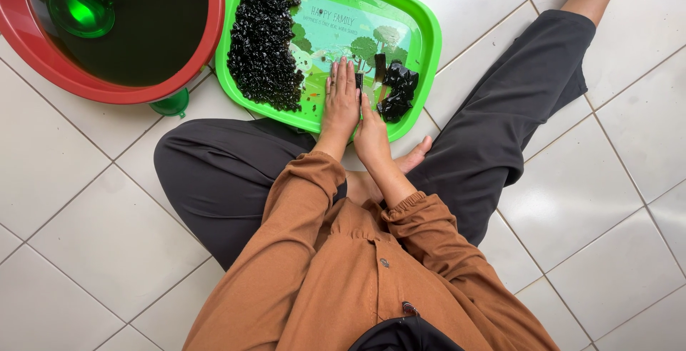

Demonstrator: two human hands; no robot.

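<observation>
While left hand (341, 101) lies flat, right hand (371, 128) steadies glossy black jelly strip (359, 79), green plastic tray (421, 22).

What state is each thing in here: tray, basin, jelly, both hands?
Green tray: flat on the tiles, partly filled.
Diced black jelly: heaped on the tray's left side.
Uncut black jelly: small clump on the tray's right side.
Red basin: full of dark liquid, green cup sunk inside.
Left hand: flat, fingers pressed on tray.
Right hand: beside it; grip hidden.

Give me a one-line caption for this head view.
Seated on floor tiles, left hand and right hand work black jelly on a green tray.
</observation>
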